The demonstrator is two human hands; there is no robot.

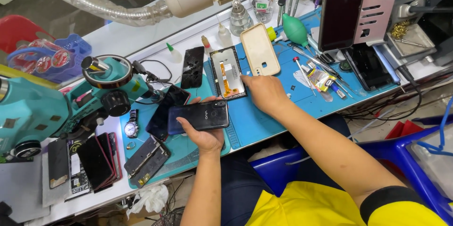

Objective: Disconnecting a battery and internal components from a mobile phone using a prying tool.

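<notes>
Hands occupy the centre of the frame above a blue work mat. Left hand, at lower centre, grips a dark blue phone from beneath, fingers curled around its lower edge and thumb on the near side; the phone is held rear face up, roughly level, with its long axis running left to right. Right hand, just right of centre, lies palm down with fingers loosely extended; its fingertips touch the lower right corner of a screen assembly lying on the mat with its orange flex cable visible. It grips nothing. Beige phone case lies just beyond the right hand, beside the screen assembly. Cracked black screen lies to the left of the assembly. Microscope stands at the left of the frame. Wristwatch lies below it, near a stack of dark phones at lower left. Green air blower rests at upper centre right.
</notes>
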